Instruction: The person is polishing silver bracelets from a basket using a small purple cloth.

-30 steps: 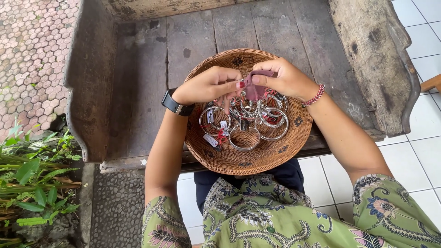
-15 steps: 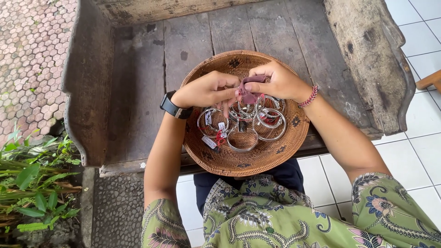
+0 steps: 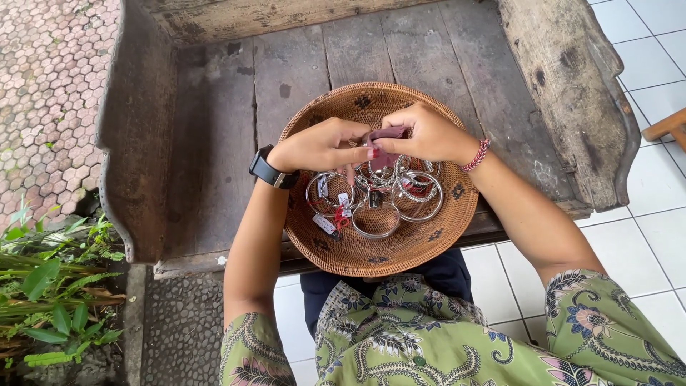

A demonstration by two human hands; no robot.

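both hands, left hand [image 3: 321,146] and right hand [image 3: 429,132], pinch closed on a small pink cloth [image 3: 386,136] over the round woven rattan basket [image 3: 443,229] of silver bangles [image 3: 418,196], seemingly polishing; next needs a steady grip.

Pink thing [image 3: 386,136] mostly hidden between left hand [image 3: 325,145] and right hand [image 3: 426,134]; kind unclear. Tags [image 3: 325,225] on bangles too small to read.

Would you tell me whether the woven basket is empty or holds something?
Not empty: the woven basket holds several silver bangles with small tags, lying on its bottom beneath both hands.
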